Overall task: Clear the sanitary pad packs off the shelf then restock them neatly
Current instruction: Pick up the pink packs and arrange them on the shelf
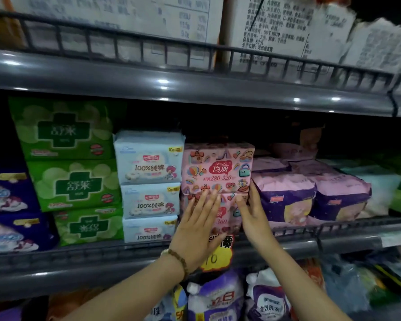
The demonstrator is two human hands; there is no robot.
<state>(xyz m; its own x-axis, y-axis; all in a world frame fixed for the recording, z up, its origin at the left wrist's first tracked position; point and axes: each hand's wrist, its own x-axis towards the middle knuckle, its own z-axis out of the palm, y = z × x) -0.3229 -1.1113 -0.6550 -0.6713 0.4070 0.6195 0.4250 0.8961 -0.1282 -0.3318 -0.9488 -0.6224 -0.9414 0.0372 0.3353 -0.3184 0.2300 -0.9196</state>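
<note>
Just right of the pale-blue stack (148, 186), the lower pink pack (225, 214) is pressed by the flat, straight-fingered left hand (199, 228) and right hand (252, 218).

Left hand (198, 224), right hand (252, 216) reach forward (fingers straight).

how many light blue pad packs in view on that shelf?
3, in one column just left of the pink packs: top blue pack, middle blue pack, bottom blue pack. More may be hidden behind them.
</note>
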